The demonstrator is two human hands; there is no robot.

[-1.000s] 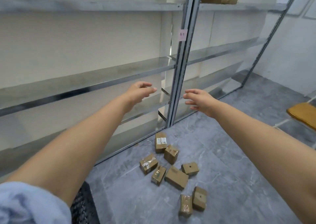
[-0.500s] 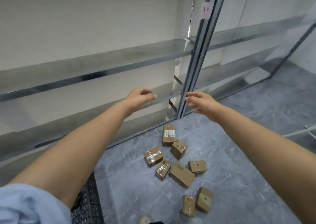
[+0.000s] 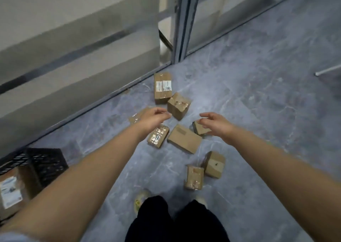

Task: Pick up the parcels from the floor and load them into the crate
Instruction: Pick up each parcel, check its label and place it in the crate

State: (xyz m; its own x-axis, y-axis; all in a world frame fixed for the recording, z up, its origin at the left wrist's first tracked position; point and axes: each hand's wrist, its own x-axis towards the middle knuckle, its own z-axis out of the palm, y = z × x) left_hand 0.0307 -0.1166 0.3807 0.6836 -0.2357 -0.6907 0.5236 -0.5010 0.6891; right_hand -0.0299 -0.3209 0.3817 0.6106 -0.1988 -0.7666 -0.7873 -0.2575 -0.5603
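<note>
Several brown cardboard parcels lie scattered on the grey floor. A labelled parcel (image 3: 162,87) sits farthest, a taped cube parcel (image 3: 178,105) just in front of it, and a flat parcel (image 3: 184,138) in the middle. My left hand (image 3: 152,119) hovers with loosely curled fingers over a partly hidden parcel (image 3: 135,117), holding nothing. My right hand (image 3: 215,123) hovers the same way over a small parcel (image 3: 199,129). A black mesh crate (image 3: 43,163) stands at the left, with a labelled box (image 3: 11,191) inside.
Metal shelving (image 3: 181,25) runs along the wall behind the parcels. Two more parcels, one taped (image 3: 194,177) and one plain (image 3: 214,164), lie close to my feet (image 3: 141,200). A thin white rod (image 3: 327,70) lies at the right edge.
My view has tipped down from the shelves to the floor. Both hands have come down from shelf height to just above the parcels. The crate and my legs are now in sight.
</note>
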